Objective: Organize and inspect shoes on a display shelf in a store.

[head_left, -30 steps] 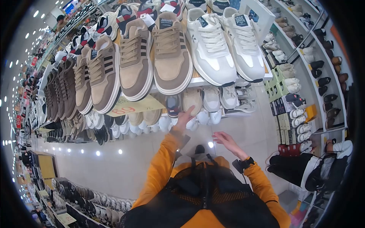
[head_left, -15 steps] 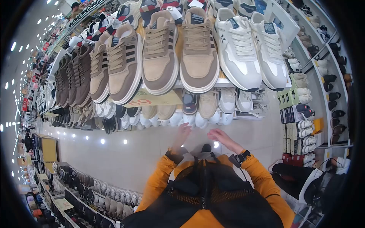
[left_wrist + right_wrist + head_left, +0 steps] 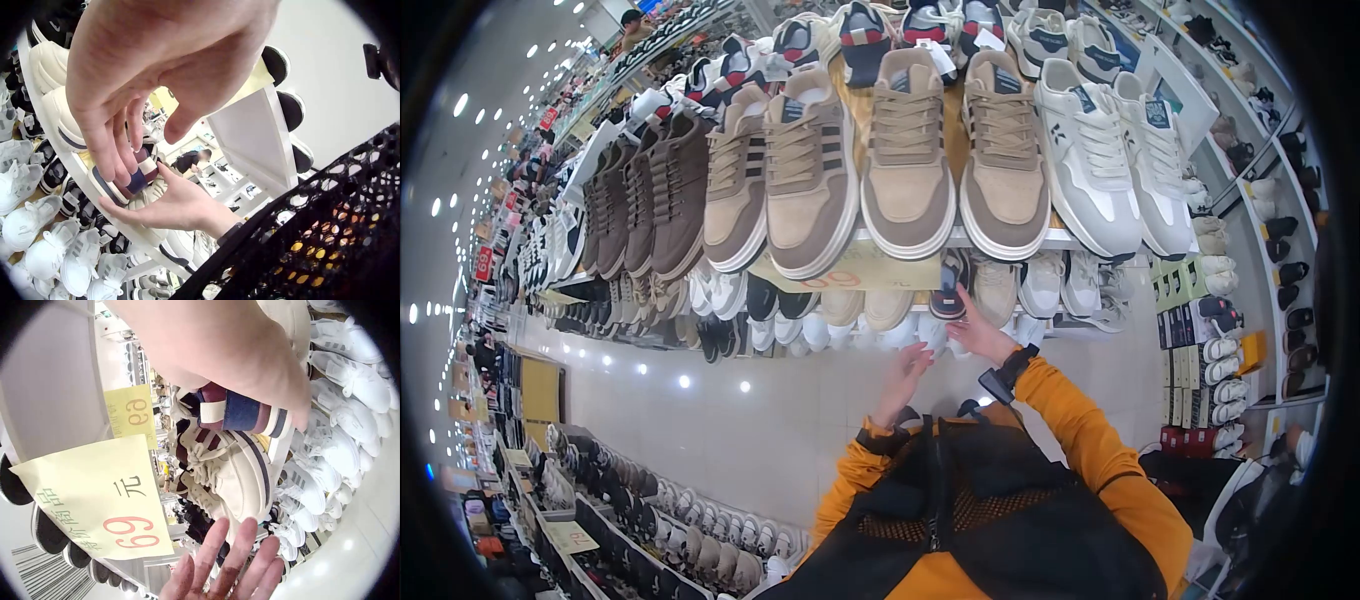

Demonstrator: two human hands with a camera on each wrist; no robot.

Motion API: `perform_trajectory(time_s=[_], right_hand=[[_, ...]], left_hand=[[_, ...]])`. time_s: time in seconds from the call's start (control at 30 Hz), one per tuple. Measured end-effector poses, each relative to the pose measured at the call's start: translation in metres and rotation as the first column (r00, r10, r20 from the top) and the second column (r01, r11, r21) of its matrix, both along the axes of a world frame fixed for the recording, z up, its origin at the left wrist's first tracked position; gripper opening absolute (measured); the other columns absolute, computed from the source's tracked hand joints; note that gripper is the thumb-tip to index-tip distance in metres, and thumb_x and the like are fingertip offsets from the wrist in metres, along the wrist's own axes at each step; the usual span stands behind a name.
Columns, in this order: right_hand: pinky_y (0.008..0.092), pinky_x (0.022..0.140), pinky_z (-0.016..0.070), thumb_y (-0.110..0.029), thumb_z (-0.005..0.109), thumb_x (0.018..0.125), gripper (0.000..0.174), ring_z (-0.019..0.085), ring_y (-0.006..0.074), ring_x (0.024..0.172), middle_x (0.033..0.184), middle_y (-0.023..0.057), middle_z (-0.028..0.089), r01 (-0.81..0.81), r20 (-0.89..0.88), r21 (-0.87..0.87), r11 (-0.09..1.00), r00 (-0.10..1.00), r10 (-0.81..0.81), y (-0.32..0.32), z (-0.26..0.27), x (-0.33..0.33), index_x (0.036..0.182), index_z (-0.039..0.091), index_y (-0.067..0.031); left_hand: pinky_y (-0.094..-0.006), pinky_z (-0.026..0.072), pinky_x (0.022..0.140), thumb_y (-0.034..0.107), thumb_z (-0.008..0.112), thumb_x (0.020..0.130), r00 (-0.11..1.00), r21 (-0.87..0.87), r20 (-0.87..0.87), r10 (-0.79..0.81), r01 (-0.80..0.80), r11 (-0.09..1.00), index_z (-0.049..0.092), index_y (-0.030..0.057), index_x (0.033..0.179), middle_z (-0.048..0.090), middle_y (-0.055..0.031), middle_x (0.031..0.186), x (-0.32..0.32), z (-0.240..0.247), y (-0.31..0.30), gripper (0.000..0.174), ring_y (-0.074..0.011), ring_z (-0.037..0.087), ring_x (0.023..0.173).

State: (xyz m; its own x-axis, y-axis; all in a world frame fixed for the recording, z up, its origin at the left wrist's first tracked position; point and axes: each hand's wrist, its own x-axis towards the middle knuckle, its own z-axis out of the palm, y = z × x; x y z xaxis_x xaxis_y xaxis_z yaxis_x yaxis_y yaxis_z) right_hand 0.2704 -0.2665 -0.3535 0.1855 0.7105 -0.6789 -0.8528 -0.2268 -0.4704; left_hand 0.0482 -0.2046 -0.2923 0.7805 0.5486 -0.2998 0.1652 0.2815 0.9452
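Observation:
On the lower shelf stands a navy, maroon and cream sneaker [image 3: 946,303], its heel end toward me in the right wrist view. My right hand [image 3: 985,336] grips this sneaker, the thumb on one side and the fingers along the other in the left wrist view. My left hand [image 3: 903,376] hovers just left of it, fingers loosely bent and holding nothing. In the right wrist view, the left hand's spread fingers [image 3: 240,562] show apart from the sneaker. A cream lace-up sneaker [image 3: 234,481] stands beside the gripped one.
Tan and brown sneakers [image 3: 908,195] line the upper shelf, overhanging my hands. A yellow price card [image 3: 855,272] hangs from its edge. White shoes [image 3: 344,419] fill the level below. Another shoe rack [image 3: 670,510] stands behind at left; shelving [image 3: 1270,250] rises at right.
The left hand has drawn back from a beige shoe on the lower shelf. The right hand has reached forward and taken hold of the navy and maroon sneaker. The head view has turned left.

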Motion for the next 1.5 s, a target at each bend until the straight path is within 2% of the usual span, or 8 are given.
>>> perform_trajectory(time_s=[0.13, 0.27, 0.33, 0.73, 0.97, 1.2, 1.3, 1.5], right_hand=[[0.0372, 0.098, 0.0427, -0.016, 0.049, 0.097, 0.054, 0.05, 0.0214, 0.109, 0.132, 0.007, 0.043, -0.37, 0.69, 0.127, 0.92, 0.699, 0.186, -0.004, 0.002, -0.006, 0.144, 0.023, -0.023], [0.0357, 0.096, 0.0466, -0.027, 0.053, 0.095, 0.047, 0.056, 0.023, 0.104, 0.128, 0.0067, 0.049, -0.21, 0.354, 0.186, 0.96, 0.926, 0.133, 0.016, -0.006, 0.013, 0.137, 0.036, -0.0157], [0.0368, 0.098, 0.0471, -0.037, 0.059, 0.089, 0.048, 0.057, 0.0249, 0.105, 0.12, 0.0088, 0.056, 0.001, -0.226, 0.08, 0.997, 0.974, 0.017, 0.014, 0.066, 0.009, 0.126, 0.048, -0.0079], [0.0295, 0.096, 0.0457, -0.046, 0.06, 0.088, 0.066, 0.057, 0.0191, 0.105, 0.112, 0.0134, 0.059, -0.208, 0.507, -0.177, 0.962, 0.819, 0.27, -0.129, 0.105, -0.016, 0.129, 0.042, 0.0023], [0.027, 0.083, 0.0486, -0.043, 0.066, 0.084, 0.072, 0.056, 0.0159, 0.098, 0.113, 0.0121, 0.058, -0.35, 0.53, -0.388, 0.853, 0.673, 0.517, -0.193, 0.135, -0.006, 0.131, 0.043, 0.0062], [0.0297, 0.084, 0.0474, -0.056, 0.06, 0.084, 0.086, 0.056, 0.0194, 0.099, 0.12, 0.0184, 0.055, -0.402, 0.584, -0.396, 0.826, 0.583, 0.564, -0.172, 0.131, 0.01, 0.137, 0.038, 0.0082], [0.0304, 0.088, 0.0442, -0.063, 0.058, 0.084, 0.09, 0.056, 0.0214, 0.101, 0.12, 0.0184, 0.056, -0.391, 0.611, -0.47, 0.791, 0.502, 0.612, -0.137, 0.146, 0.01, 0.138, 0.038, 0.0066], [0.0302, 0.099, 0.038, -0.062, 0.054, 0.087, 0.087, 0.05, 0.0241, 0.117, 0.128, 0.0187, 0.052, -0.289, 0.765, -0.238, 0.927, 0.533, 0.362, -0.076, 0.142, 0.005, 0.14, 0.037, 0.0047]], left_hand=[[-0.0307, 0.0448, 0.092, 0.026, 0.055, 0.097, 1.0, 0.018, -0.019, -0.014, 0.014, 1.0, 0.048, 0.0034, 0.131, 0.062, -0.0127, 0.119, -0.01, 0.001, 0.015, 0.042, -0.0196, 0.061, 0.105], [-0.0314, 0.045, 0.092, 0.029, 0.054, 0.097, 0.999, 0.013, 0.014, -0.044, 0.044, 0.999, 0.047, 0.0044, 0.131, 0.061, -0.012, 0.12, -0.013, 0.004, 0.029, 0.042, -0.0196, 0.06, 0.106], [-0.0316, 0.0451, 0.092, 0.03, 0.054, 0.098, 0.998, -0.01, 0.01, -0.066, 0.066, 0.998, 0.047, 0.0045, 0.131, 0.061, -0.0117, 0.12, -0.016, 0.001, 0.032, 0.042, -0.0196, 0.06, 0.107], [-0.0365, 0.0495, 0.092, 0.035, 0.052, 0.098, 0.997, -0.19, 0.019, 0.077, -0.072, 0.979, 0.024, 0.0111, 0.146, 0.049, -0.0168, 0.133, 0.018, 0.009, 0.042, 0.06, -0.0269, 0.059, 0.11], [-0.0344, 0.0541, 0.082, 0.035, 0.065, 0.09, 0.977, -0.107, -0.176, -0.121, 0.103, 0.989, 0.028, 0.0085, 0.144, 0.051, -0.0188, 0.126, 0.012, -0.003, 0.054, 0.07, -0.0225, 0.064, 0.098], [-0.0307, 0.0562, 0.078, 0.028, 0.067, 0.089, 0.811, -0.05, -0.222, -0.541, 0.545, 0.837, 0.037, 0.0011, 0.138, 0.052, -0.014, 0.127, -0.036, -0.004, 0.062, 0.063, -0.0201, 0.061, 0.105], [-0.032, 0.0519, 0.089, 0.025, 0.066, 0.09, 0.757, -0.345, -0.237, -0.609, 0.52, 0.781, 0.036, 0.0009, 0.14, 0.05, -0.0116, 0.132, -0.047, 0.045, 0.057, 0.064, -0.02, 0.055, 0.115], [-0.032, 0.036, 0.106, 0.021, 0.068, 0.088, 0.818, -0.168, -0.169, -0.549, 0.525, 0.834, 0.028, 0.0033, 0.146, 0.046, -0.01, 0.138, -0.071, 0.011, 0.047, 0.073, -0.0185, 0.045, 0.126]])
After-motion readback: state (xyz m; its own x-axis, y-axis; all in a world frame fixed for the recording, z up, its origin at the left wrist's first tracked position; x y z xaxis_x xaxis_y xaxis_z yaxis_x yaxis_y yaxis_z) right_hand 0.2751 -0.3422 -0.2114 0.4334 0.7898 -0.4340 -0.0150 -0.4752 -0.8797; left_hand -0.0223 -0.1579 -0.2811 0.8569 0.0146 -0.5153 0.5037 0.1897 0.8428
